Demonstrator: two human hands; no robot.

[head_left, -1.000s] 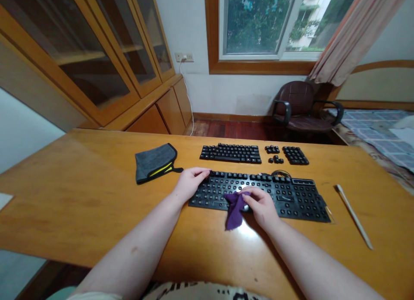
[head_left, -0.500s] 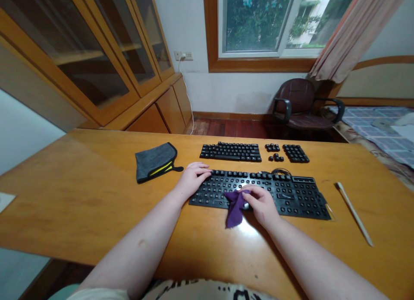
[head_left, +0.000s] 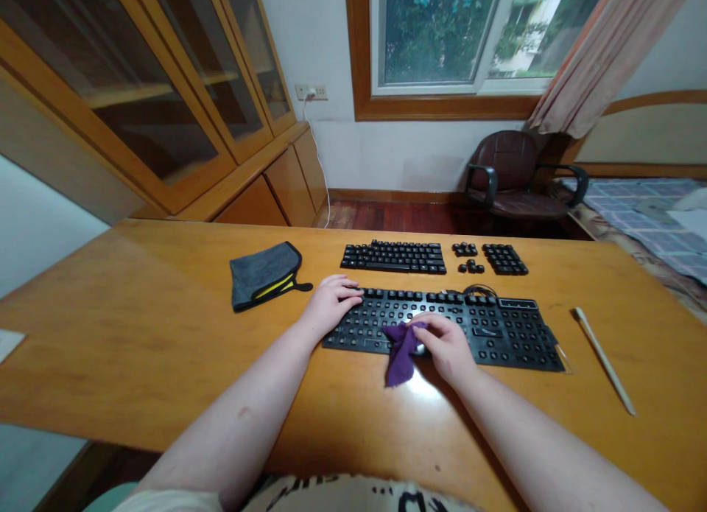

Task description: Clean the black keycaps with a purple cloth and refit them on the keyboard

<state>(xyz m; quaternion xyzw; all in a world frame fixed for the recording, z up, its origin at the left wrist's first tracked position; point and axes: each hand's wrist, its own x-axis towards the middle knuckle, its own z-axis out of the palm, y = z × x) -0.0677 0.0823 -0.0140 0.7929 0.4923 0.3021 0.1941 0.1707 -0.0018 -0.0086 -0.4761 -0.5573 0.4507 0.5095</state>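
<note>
This is a home, a bedroom doubling as a study: a bed (head_left: 635, 206), a window (head_left: 434, 33) with a pink curtain (head_left: 602, 55), a glazed cabinet (head_left: 227, 155), a chair (head_left: 505, 162), a wooden counter (head_left: 166, 328).

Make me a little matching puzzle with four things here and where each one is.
Things:
1. Purple cloth
2. Grey cloth
3. Brush
4. Loose keycaps

Places:
A. Right of the keyboard
B. Beyond the keyboard, on the window side
C. Held in the right hand
D. Left of the left hand

Pairs: 1-C, 2-D, 3-A, 4-B
</note>
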